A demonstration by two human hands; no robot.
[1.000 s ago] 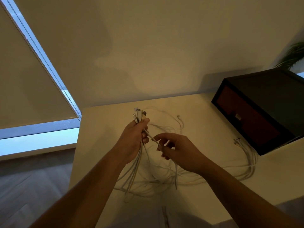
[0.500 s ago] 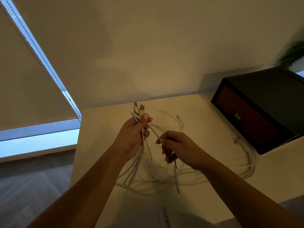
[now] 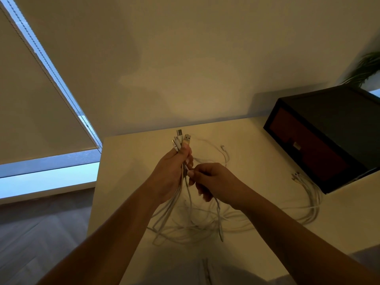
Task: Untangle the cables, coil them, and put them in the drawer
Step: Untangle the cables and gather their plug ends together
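Plug ends [image 3: 181, 140] bunched; untangling underway
left hand [image 3: 170, 175] clenched round them for alignment; right hand [image 3: 218, 182] fingers [image 3: 191, 173] pinch one cable [image 3: 219, 221], likely tracing it out of the tangle [image 3: 185, 229] on the counter [image 3: 127, 182]

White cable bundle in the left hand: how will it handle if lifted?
Probably floppy: the white cables sag in loose loops from the left hand onto the pale table. Likely light: one hand grips several. Crossing loops may snag and drag along.

Looks like home rm: roller blind [image 3: 30, 99], wood floor [image 3: 41, 233], houseplant [image 3: 367, 67], plain white table [image 3: 127, 161]
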